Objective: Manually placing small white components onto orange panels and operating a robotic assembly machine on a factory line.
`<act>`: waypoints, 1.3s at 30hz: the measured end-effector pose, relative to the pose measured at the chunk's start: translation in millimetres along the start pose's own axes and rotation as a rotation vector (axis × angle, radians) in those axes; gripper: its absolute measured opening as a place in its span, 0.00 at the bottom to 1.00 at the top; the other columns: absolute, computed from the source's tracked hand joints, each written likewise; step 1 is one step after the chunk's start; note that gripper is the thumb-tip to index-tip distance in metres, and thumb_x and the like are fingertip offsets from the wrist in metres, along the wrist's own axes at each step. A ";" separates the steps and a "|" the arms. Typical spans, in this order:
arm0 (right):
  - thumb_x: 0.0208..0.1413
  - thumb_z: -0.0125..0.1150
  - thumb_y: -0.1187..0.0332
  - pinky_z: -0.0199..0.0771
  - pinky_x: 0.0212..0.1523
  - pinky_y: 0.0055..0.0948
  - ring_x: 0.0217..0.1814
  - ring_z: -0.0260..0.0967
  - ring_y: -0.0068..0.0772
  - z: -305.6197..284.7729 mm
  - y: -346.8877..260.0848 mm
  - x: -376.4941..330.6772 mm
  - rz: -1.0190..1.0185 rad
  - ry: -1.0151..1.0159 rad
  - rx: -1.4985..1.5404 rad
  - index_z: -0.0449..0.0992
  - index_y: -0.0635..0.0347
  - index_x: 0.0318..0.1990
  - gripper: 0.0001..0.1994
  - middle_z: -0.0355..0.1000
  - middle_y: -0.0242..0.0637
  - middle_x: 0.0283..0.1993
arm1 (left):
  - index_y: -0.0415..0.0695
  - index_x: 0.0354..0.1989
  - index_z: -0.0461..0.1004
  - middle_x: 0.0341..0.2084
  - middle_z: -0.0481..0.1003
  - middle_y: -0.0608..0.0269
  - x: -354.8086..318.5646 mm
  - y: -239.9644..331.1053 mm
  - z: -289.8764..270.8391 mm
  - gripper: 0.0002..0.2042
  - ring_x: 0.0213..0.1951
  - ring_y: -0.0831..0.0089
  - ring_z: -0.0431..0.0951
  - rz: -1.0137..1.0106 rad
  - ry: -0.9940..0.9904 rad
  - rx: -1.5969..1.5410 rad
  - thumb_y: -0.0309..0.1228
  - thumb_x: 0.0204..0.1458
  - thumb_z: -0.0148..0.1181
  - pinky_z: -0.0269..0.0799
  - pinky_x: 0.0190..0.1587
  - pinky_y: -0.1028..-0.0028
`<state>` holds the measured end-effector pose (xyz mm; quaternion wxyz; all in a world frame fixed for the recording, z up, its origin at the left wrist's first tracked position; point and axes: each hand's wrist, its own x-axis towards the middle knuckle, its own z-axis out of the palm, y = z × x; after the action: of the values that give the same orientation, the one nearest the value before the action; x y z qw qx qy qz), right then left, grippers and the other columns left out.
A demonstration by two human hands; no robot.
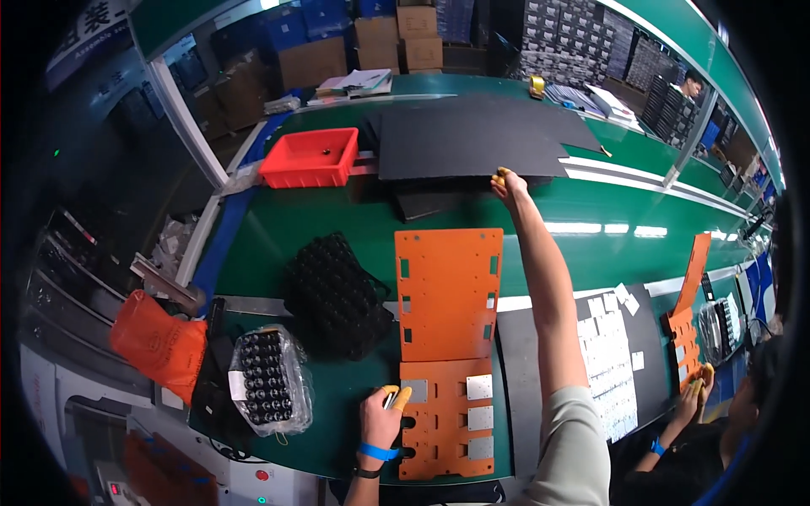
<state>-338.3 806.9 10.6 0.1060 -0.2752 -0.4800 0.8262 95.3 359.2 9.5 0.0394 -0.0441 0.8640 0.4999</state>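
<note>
My left hand [381, 423], with yellow finger covers and a blue wristband, is closed in a pinch at the left edge of an orange fixture [445, 422]. A small silvery bit shows between its fingers, too hidden to name. Several grey metal plates [480, 418] lie in the fixture's recesses, and its orange lid [448, 295] stands open on the far side. Stretched far forward, my right hand [511, 182] has its yellow-covered fingers closed on the front edge of a large black sheet [472, 139].
A red bin [310, 158] stands back left. Nearer are a black tray stack [337, 295], a bagged tray of black round parts [268, 377] and an orange bag [159, 346]. White labels [609, 371] lie right of my arm. A co-worker's hands [697, 390] work at another orange fixture [682, 337].
</note>
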 end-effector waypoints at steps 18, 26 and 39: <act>0.68 0.40 0.68 0.84 0.43 0.40 0.36 0.77 0.33 -293.3 -49.8 -237.2 -0.331 0.184 0.114 0.71 0.59 0.49 0.12 0.75 0.37 0.38 | 0.34 0.36 0.79 0.29 0.79 0.41 -2.9 -4.1 -2.9 0.14 0.32 0.46 0.80 0.092 0.041 -0.032 0.34 0.52 0.70 0.74 0.33 0.62; 0.65 0.43 0.72 0.85 0.30 0.26 0.31 0.76 0.30 -292.7 -49.8 -301.0 -0.454 0.348 0.143 0.70 0.70 0.53 0.14 0.75 0.43 0.37 | 0.33 0.36 0.79 0.28 0.79 0.42 -5.7 -16.6 -5.1 0.15 0.29 0.48 0.79 0.156 0.108 -0.010 0.36 0.53 0.69 0.73 0.32 0.62; 0.64 0.45 0.73 0.86 0.30 0.40 0.19 0.63 0.30 -246.9 -16.6 -239.2 -0.279 0.217 0.152 0.67 0.65 0.30 0.09 0.59 0.35 0.19 | 0.33 0.36 0.80 0.28 0.80 0.43 -5.9 -22.5 -6.9 0.15 0.29 0.50 0.80 0.119 0.124 -0.034 0.36 0.52 0.70 0.73 0.33 0.63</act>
<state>-4.7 891.7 13.4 0.2910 -0.2847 -0.4356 0.8029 103.6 342.2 -5.8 -0.0447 -0.0242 0.8573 0.5124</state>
